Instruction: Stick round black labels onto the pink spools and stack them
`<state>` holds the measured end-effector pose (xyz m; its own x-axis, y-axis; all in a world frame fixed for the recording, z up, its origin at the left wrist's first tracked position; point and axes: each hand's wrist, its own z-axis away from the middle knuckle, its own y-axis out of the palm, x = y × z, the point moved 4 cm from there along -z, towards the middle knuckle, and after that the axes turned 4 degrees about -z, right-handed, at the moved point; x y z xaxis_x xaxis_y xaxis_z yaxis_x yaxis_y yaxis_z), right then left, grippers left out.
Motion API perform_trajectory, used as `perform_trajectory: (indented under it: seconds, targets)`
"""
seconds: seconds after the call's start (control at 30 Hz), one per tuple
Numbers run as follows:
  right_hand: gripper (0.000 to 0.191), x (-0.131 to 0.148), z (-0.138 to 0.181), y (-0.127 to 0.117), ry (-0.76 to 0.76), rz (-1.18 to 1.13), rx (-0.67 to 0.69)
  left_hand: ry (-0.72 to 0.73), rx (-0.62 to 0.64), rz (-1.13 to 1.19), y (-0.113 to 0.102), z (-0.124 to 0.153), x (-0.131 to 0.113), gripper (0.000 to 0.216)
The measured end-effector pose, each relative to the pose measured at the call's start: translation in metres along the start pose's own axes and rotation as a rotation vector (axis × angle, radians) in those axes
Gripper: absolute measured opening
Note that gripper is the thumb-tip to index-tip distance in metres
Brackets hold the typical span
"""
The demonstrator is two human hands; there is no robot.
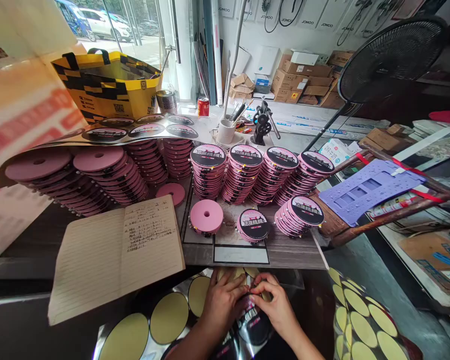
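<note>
Both my hands work close together at the bottom centre, over a glossy sticker sheet [165, 320] with round yellowish cut-outs. My left hand [222, 300] has its fingers curled down onto a black round sticker with pink lettering [252, 317]. My right hand [275, 302] pinches the edge of the same sticker with its fingertips. Just beyond them on the table lie a bare pink spool [206, 216] and a spool topped with a black label [253, 225].
Stacks of pink spools [243, 175] fill the table, some labelled, some bare [97, 175]. An open notebook [116, 250] lies at the left. A yellow bag [108, 85], a cup of pens [226, 131], a fan [393, 55] and a purple plastic panel [367, 187] stand around.
</note>
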<state>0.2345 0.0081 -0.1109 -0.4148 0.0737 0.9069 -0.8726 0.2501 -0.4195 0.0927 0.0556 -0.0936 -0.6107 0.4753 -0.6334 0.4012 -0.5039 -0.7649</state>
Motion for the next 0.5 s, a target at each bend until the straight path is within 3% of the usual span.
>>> perform_trajectory:
  seconds: [0.2,0.5]
  targets:
    - [0.011,0.01,0.012,0.0,-0.126,0.124,0.002,-0.003,0.021,0.028,0.0,0.001,0.003,0.029]
    - [0.018,0.018,0.026,-0.002,-0.315,0.333,0.024,0.037,0.038,0.075,-0.007,0.006,-0.003,0.03]
